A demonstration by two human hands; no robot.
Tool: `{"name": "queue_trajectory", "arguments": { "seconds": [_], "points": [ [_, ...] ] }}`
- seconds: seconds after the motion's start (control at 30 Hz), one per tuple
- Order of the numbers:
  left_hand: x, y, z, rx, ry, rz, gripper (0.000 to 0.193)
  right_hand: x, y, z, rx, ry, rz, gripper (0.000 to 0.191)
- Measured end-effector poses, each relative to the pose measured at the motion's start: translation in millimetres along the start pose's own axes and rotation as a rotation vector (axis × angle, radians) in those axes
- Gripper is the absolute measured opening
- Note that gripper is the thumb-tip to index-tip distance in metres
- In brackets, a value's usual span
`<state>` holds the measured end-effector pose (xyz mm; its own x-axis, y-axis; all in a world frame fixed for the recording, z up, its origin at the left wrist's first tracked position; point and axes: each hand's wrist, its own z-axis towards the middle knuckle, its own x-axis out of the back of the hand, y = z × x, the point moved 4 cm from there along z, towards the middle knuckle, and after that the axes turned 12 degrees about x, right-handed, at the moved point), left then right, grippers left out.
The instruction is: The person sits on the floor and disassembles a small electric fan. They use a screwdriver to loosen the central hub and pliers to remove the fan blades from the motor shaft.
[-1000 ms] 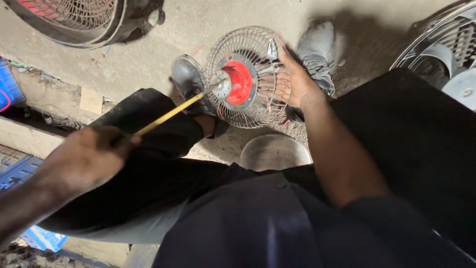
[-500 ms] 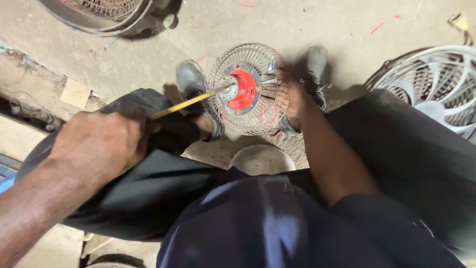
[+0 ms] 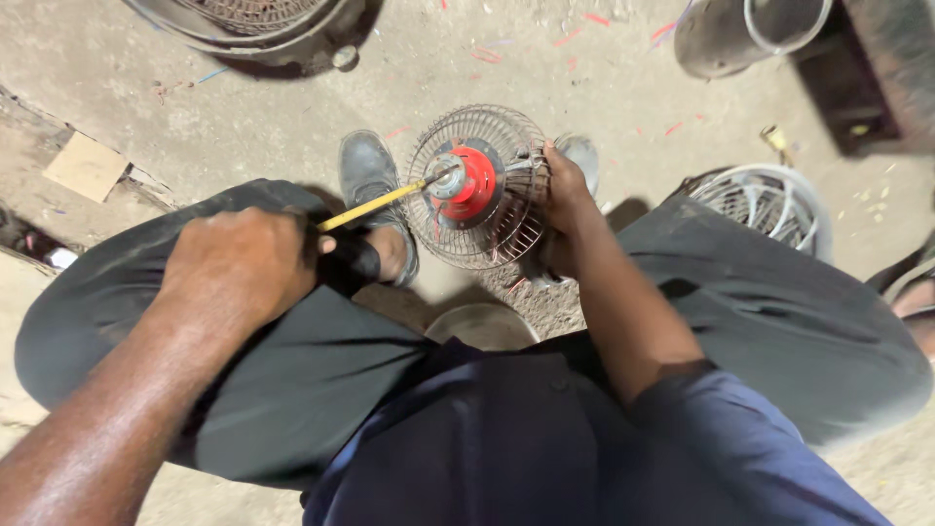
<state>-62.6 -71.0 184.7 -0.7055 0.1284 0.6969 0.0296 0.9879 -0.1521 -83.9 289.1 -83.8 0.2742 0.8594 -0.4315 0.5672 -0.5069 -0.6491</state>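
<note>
I sit with my knees apart over a dusty concrete floor. My right hand (image 3: 565, 209) grips the right rim of a small round wire fan guard (image 3: 492, 239) with a red hub (image 3: 477, 185) and a grey metal centre. My left hand (image 3: 239, 263) rests on my left knee and is closed around the dark handle of a screwdriver (image 3: 375, 203) with a yellow shaft. The shaft's tip reaches the grey centre of the hub. My two grey shoes (image 3: 368, 175) flank the guard on the floor.
A large wire fan cage (image 3: 243, 24) lies at the top left. A white fan guard (image 3: 769, 200) lies on the floor to the right. A grey cylindrical can (image 3: 745, 34) stands at the top right. A cardboard scrap (image 3: 86, 166) lies at the left. A round pale object (image 3: 482, 326) sits between my legs.
The view has shifted, so the scene sits lower and the can at top right appears. My left hand has drawn closer along the knee. The screwdriver tip stays at the hub.
</note>
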Motion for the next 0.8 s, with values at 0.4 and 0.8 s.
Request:
{"name": "queue_trajectory", "arguments": {
  "seconds": [0.4, 0.8],
  "points": [
    [-7, -21, -10, -0.157, 0.115, -0.113, 0.032, -32, -3, -4, -0.053, 0.066, -0.194, 0.034],
    [13, 8, -5, -0.193, 0.195, -0.014, 0.032, -23, -5, -16, -0.125, 0.152, -0.186, 0.031]
  ]
}}
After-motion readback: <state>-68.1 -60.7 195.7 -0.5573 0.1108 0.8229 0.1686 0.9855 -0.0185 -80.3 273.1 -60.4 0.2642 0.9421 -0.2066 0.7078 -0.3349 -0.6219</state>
